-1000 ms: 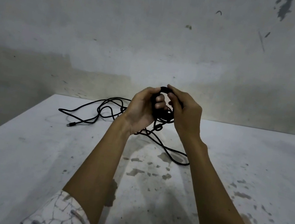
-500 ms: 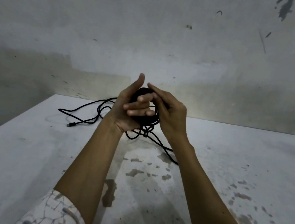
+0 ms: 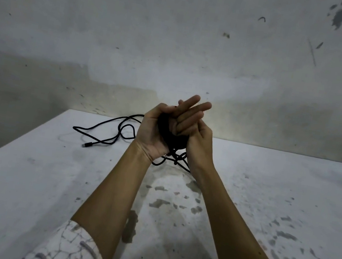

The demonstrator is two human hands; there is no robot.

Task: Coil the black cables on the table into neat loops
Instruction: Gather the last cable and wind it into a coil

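My left hand (image 3: pixel 154 131) clenches the black cable coil (image 3: pixel 171 137) above the desk (image 3: pixel 20 183) to keep its loops together, while my right hand (image 3: pixel 195 140), fingers (image 3: pixel 194 108) extended, steadies it; remaining cable (image 3: pixel 107 127) trails behind.

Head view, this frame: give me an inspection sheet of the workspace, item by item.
Surface: white table, stained and flaked.
Job's things: black cable coil held above the table between both hands.
Clutter: nothing seen.
Grippers: left hand grips the coil; right hand lies against it, fingers straight.
Cables: loose black cable trails on the table at far left, ending in a plug.
Surroundings: grey marked wall.
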